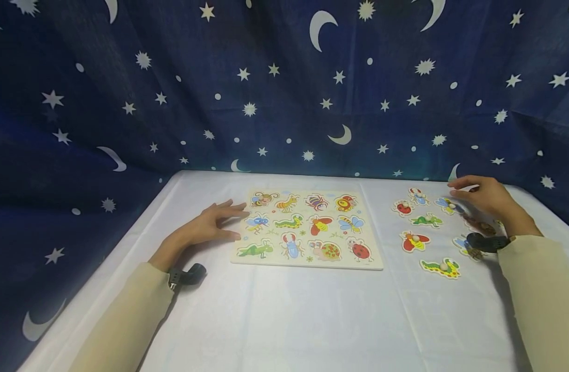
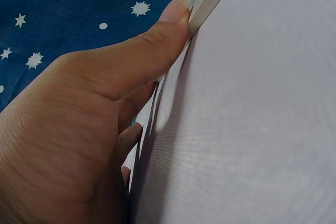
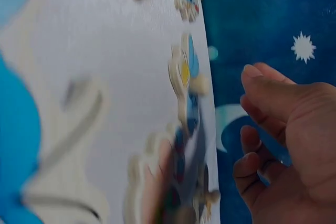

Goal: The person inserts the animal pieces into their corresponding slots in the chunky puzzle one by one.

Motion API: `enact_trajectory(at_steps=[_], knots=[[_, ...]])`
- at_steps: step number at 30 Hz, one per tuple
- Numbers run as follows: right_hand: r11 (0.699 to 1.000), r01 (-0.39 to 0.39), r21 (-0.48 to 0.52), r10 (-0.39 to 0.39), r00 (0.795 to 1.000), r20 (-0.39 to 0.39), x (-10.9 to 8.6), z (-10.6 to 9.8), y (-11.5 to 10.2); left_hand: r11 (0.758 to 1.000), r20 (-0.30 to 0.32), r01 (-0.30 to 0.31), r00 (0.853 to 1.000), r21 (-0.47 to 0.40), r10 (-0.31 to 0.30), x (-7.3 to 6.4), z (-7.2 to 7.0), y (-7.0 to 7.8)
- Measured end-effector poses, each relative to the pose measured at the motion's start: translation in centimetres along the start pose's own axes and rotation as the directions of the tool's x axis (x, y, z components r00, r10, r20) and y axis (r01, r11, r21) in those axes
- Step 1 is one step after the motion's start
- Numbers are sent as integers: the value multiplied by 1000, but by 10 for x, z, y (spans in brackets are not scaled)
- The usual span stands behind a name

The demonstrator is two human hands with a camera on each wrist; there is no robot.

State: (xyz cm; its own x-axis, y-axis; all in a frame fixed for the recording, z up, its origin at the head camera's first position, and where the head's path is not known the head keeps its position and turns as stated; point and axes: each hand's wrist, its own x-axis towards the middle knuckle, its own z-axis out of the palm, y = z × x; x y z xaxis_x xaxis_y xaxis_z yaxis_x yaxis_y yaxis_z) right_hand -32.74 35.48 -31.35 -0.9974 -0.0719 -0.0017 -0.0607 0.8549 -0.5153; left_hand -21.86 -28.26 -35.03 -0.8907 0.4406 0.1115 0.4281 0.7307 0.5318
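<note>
Left sleeve (image 1: 126, 315): nearest us.
Left hand (image 1: 215, 222): spread, thumb touching puzzle board (image 1: 305, 244).
Board: centre; our push could skew it.
Loose pieces (image 1: 413, 242): right of board; crowding could spoil our pick.
Right hand (image 1: 491, 199): half-curled, empty, above pieces.

Both hands (image 1: 207, 224) (image 1: 491, 198) wide apart, fingers (image 3: 251, 164) relaxed

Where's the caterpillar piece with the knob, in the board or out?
Out: the caterpillar piece lies on the white cloth, apart from the board.
</note>
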Motion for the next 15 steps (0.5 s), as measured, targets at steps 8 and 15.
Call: enact_trajectory(at_steps=[8,15], knots=[[999,-20,-48,23,999,47,-4,-15,22,1000,-16,-11,1000,-17,11,-1,0,-1],[999,-23,-35,25,998,65,-6,-15,41,999,-12,23,1000,-33,-23,-2,2,-1]])
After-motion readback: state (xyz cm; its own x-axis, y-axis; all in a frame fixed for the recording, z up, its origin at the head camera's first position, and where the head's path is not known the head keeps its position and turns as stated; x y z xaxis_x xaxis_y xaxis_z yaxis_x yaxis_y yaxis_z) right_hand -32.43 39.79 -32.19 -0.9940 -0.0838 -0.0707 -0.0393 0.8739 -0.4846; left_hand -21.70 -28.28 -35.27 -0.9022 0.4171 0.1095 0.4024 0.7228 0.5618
